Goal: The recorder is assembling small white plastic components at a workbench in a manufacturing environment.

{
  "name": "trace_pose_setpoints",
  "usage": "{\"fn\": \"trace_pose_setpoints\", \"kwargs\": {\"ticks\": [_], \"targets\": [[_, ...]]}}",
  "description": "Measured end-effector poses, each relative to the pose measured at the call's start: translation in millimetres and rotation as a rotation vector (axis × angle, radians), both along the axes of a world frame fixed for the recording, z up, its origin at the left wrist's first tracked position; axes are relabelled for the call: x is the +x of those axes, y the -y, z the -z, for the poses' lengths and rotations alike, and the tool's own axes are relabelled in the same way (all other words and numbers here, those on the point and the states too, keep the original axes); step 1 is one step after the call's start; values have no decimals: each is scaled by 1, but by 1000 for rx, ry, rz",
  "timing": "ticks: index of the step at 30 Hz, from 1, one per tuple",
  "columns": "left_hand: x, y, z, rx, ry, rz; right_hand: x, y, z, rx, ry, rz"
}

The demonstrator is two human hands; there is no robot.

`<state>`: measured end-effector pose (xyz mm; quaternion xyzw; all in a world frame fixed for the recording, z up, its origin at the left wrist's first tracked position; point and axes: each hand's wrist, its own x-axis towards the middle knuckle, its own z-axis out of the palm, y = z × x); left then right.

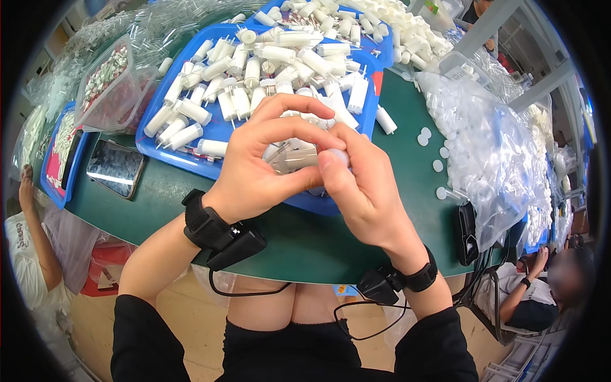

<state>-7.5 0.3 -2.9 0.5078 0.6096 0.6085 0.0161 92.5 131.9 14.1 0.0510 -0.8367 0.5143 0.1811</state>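
Observation:
Above the front part of a blue tray (175,165), my two hands meet at a clear plastic tube (298,158). My left hand (245,159) curls round it, fingers and thumb closed along its length. What is inside the tube cannot be made out. A whitish round cap (341,156) sits at the tube's right end, pinched between the thumb and fingers of my right hand (372,184). Whether the cap is seated in the tube is hidden by my fingers. Behind my hands, white cylinders (253,71) with thin wire leads lie heaped in the tray.
Loose round caps (438,165) lie on the green table (407,219) at right, beside a clear bag (487,153). A phone (116,167), a clear bin (105,95) and a smaller blue tray (52,191) are at left. People sit at both sides. Cables hang from my wrist devices.

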Motion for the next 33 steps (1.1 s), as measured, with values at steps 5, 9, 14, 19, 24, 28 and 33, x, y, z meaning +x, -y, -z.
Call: {"fn": "trace_pose_setpoints", "kwargs": {"ticks": [5,9,14,19,24,28,33], "targets": [[-3,1,2,64,85,25,-1,-2,-4,388,-155,107],[-3,0,1,95,81,39,-1,-5,-3,552,-271,179],[-2,0,1,92,104,16,-2,-6,-2,621,-318,208],[-10,6,3,81,32,109,-3,-10,-1,593,-289,166],[-11,4,0,178,315,155,-2,-29,0,-439,-175,15],[-18,4,2,170,406,202,-5,-35,7,-571,-137,20],[-17,6,0,131,430,231,-8,-38,7,-604,-70,30]]}}
